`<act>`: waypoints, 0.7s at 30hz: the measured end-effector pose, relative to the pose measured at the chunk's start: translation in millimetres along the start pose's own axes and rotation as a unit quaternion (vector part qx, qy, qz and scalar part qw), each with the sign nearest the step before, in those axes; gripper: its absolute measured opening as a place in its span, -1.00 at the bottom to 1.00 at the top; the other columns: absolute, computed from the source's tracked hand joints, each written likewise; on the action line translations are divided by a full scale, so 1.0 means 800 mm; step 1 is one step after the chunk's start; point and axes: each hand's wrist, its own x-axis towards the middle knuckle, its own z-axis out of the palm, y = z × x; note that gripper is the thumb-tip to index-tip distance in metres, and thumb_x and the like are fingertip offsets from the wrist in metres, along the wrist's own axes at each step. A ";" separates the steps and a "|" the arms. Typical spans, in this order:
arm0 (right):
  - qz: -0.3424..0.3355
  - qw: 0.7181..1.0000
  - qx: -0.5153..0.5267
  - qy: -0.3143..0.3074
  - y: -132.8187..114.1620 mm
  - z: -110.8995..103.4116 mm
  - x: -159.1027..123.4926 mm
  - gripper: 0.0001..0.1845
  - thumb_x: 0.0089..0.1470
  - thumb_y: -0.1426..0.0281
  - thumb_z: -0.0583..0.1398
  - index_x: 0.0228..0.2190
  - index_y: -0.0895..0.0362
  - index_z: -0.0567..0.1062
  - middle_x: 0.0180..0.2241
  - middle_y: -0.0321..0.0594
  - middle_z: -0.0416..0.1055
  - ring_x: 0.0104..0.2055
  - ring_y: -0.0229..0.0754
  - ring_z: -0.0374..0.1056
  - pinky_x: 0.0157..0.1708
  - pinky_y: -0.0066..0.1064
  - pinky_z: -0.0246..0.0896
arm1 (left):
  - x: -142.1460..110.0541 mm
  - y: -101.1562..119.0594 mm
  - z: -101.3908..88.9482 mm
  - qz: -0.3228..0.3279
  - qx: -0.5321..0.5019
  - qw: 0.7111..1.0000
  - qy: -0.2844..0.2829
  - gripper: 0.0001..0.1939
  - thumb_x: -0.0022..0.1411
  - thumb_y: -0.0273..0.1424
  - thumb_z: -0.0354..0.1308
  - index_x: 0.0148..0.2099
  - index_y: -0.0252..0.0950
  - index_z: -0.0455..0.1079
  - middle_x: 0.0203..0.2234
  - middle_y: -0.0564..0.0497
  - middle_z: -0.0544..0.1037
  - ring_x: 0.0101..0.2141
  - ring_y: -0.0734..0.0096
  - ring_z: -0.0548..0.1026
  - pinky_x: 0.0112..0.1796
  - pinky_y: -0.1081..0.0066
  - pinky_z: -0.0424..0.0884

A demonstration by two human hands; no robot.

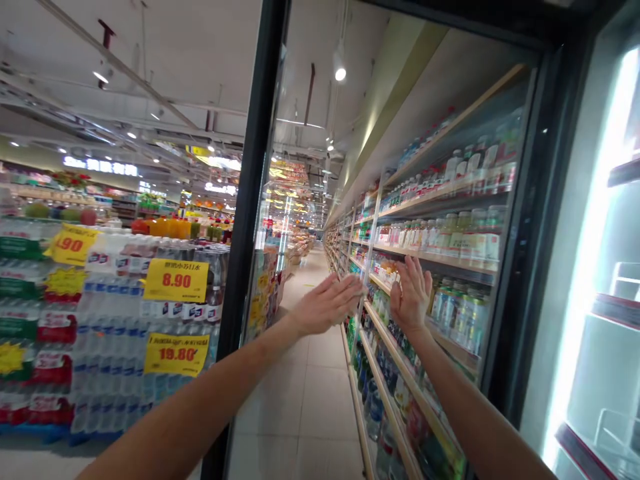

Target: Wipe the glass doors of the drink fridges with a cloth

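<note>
Both of my arms reach forward against the glass of an open fridge door (400,167), whose black frame (250,200) runs top to bottom on the left. My left hand (327,303) lies flat with fingers stretched out, pointing right. My right hand (411,293) is raised, palm on the glass, fingers apart and pointing up. Neither hand holds anything. Through the glass I see long shelves of drink bottles (450,233) running down the aisle.
Stacked packs of bottled water (125,347) with yellow price signs (176,280) stand at the left. A lit fridge interior with shelves (610,313) is at the right. A tiled aisle floor (310,400) stretches ahead between them.
</note>
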 end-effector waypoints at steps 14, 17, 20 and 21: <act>0.000 1.000 0.002 0.006 0.000 0.002 -0.002 -0.53 0.08 0.42 -0.03 0.06 0.12 0.24 0.12 -0.05 0.19 0.21 -0.09 0.02 0.15 -0.08 -0.15 | 0.013 0.008 0.007 -0.106 0.002 0.994 0.018 -0.56 0.27 -0.39 -0.11 0.19 -0.28 0.09 0.20 -0.06 0.10 0.22 0.23 -0.02 0.16 0.10 -0.05; -0.003 1.000 0.002 0.008 0.002 0.004 -0.003 -0.52 0.09 0.42 -0.04 0.07 0.11 0.23 0.12 -0.05 0.19 0.22 -0.09 0.01 0.15 -0.08 -0.16 | 0.022 0.018 0.013 -0.083 0.000 0.996 0.021 -0.56 0.27 -0.36 -0.12 0.18 -0.31 0.10 0.20 -0.05 0.10 0.21 0.20 -0.02 0.16 0.12 -0.04; -0.009 1.000 0.007 0.008 0.002 0.004 -0.003 -0.53 0.10 0.41 -0.06 0.07 0.11 0.24 0.12 -0.05 0.20 0.22 -0.09 0.01 0.15 -0.08 -0.14 | 0.027 0.030 0.017 0.066 -0.016 0.998 0.010 -0.59 0.28 -0.37 -0.17 0.16 -0.27 0.14 0.19 0.04 0.15 0.21 0.31 0.02 0.17 0.20 -0.02; -0.010 1.000 0.008 0.008 0.002 0.004 -0.003 -0.53 0.10 0.41 -0.06 0.07 0.12 0.24 0.12 -0.05 0.20 0.22 -0.09 0.01 0.14 -0.08 -0.14 | 0.030 0.029 0.017 0.067 -0.014 0.998 0.008 -0.59 0.29 -0.37 -0.18 0.17 -0.26 0.13 0.19 0.05 0.15 0.20 0.32 0.02 0.17 0.20 -0.02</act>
